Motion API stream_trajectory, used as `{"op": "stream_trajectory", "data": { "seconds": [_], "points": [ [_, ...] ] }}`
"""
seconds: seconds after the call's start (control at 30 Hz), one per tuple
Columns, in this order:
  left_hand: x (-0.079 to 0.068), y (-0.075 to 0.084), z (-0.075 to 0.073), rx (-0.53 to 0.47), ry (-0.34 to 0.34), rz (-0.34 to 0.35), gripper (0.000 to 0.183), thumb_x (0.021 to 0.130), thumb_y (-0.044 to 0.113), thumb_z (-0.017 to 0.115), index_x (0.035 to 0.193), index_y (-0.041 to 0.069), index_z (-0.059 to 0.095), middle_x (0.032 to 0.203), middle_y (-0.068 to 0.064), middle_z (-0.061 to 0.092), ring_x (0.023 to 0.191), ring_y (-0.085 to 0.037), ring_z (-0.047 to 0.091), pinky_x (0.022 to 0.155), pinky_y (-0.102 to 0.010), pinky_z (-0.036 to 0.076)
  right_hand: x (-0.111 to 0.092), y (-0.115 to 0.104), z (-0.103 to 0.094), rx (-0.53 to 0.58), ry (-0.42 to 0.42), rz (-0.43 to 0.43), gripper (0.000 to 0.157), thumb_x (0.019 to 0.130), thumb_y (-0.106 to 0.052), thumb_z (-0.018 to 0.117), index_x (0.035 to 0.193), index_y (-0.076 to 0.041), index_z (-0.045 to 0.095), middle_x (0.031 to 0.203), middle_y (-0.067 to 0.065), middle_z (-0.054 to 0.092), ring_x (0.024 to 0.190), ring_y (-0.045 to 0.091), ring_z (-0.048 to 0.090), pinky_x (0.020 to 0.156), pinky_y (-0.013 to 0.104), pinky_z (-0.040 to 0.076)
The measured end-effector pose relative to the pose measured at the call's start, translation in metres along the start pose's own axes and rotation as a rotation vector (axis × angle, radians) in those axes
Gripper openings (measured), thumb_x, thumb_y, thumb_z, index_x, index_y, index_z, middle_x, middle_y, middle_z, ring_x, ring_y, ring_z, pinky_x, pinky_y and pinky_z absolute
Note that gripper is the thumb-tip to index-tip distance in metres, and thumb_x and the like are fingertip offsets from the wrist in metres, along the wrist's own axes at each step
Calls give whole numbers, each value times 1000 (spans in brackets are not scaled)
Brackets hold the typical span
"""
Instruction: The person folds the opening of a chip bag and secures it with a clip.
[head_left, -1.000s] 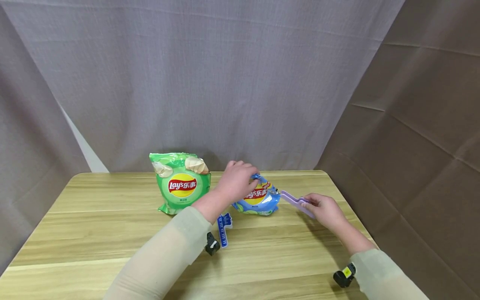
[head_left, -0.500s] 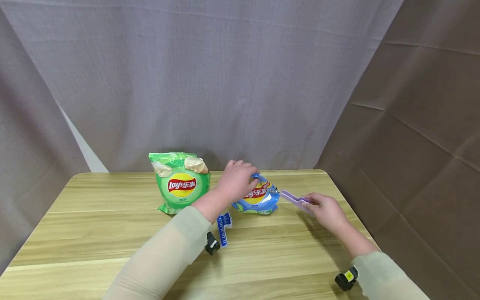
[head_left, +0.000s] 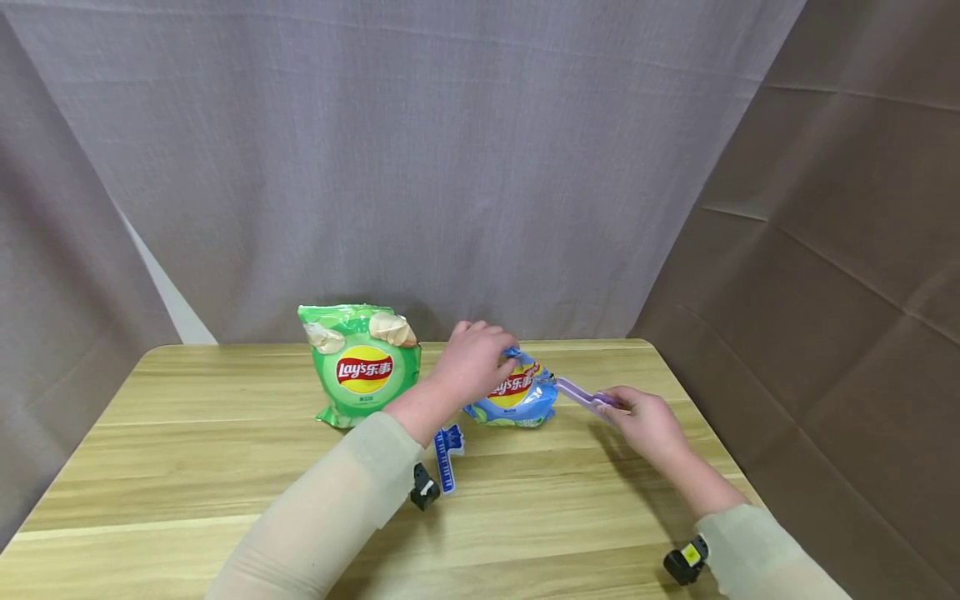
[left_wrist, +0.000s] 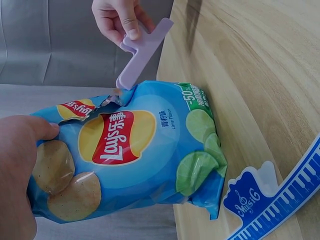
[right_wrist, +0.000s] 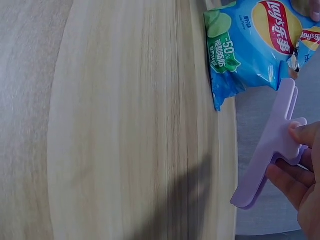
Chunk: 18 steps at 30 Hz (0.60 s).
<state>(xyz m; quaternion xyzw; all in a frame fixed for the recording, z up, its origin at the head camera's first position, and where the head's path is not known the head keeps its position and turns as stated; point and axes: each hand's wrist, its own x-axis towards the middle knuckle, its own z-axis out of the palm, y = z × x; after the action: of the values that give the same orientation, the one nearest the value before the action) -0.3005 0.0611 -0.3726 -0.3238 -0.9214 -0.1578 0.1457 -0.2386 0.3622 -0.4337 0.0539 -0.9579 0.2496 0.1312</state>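
A blue bag of Lay's chips [left_wrist: 165, 145] stands on the table, its torn top edge folded over. My left hand [head_left: 474, 362] grips the bag's upper left part, the thumb on its front in the left wrist view. In my right hand [head_left: 648, 421] is a lilac bag clip [right_wrist: 270, 150], pinched by its handle between thumb and fingers. One end of the clip's long bar is right at the torn edge of the bag. Its two bars lie close together, with a narrow slit at that end in the right wrist view.
A green Lay's bag [head_left: 367, 367] stands upright to the left of the left hand. On the wooden table [head_left: 562, 517], below the blue bag, lies a blue clip [head_left: 448, 458] with a piano-key pattern. A grey curtain [head_left: 480, 167] hangs behind.
My right hand has shifted slightly left with the lilac bag clip, bringing the clip's end closer against the blue bag's torn edge. The left hand keeps its place.
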Motion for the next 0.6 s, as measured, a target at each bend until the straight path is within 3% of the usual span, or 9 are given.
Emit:
{"op": "stream_trajectory", "data": {
  "seconds": [0.6],
  "points": [
    [-3,-1,-1,-5,-26,71,23,97,33,63,119,26,70,113,11,68,101,-12,56,97,-36,35,9,3,3,85,-18,21,25,93,-17,70,114,-4,72,104,12,73,94,26,65,77,40,51]
  ]
}}
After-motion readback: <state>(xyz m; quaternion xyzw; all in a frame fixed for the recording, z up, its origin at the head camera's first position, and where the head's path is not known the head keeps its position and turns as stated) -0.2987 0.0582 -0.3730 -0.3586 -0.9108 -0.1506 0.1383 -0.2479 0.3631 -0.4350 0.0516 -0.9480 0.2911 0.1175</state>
